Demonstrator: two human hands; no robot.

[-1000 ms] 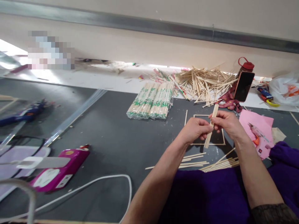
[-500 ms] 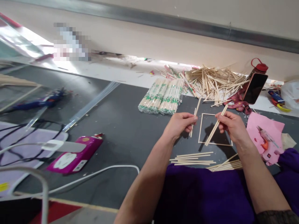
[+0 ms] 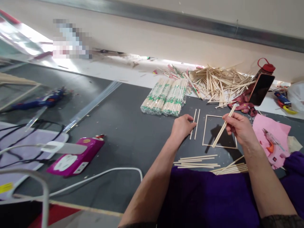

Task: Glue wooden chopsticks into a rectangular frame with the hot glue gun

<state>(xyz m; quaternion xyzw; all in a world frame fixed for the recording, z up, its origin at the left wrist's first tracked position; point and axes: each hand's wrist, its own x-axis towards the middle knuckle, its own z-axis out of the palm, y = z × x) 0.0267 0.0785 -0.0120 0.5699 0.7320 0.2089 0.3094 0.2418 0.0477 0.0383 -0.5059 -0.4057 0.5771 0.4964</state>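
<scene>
My left hand [image 3: 181, 127] rests low on the dark mat [image 3: 123, 133], fingers curled at two thin wooden sticks [image 3: 195, 119] that lie side by side on the mat. I cannot tell whether it still pinches one. My right hand [image 3: 238, 126] is closed on a small bundle of wooden sticks [image 3: 222, 128], held slanted above a square stick frame [image 3: 219, 131] lying flat on the mat. More cut sticks [image 3: 197, 161] lie in front of my purple lap cloth [image 3: 209, 196].
Two wrapped packs of sticks [image 3: 166, 99] and a loose stick pile [image 3: 218, 84] sit behind. A phone [image 3: 261, 89] leans on a red-capped bottle. Pink paper with a glue gun [image 3: 269, 141] lies right. A magenta power strip [image 3: 76, 156], cables and a blue glue gun [image 3: 45, 101] lie left.
The hands split apart from one shared bundle. My left hand carried sticks to the left and lowered them onto the mat beside the frame. My right hand kept its bundle over the frame.
</scene>
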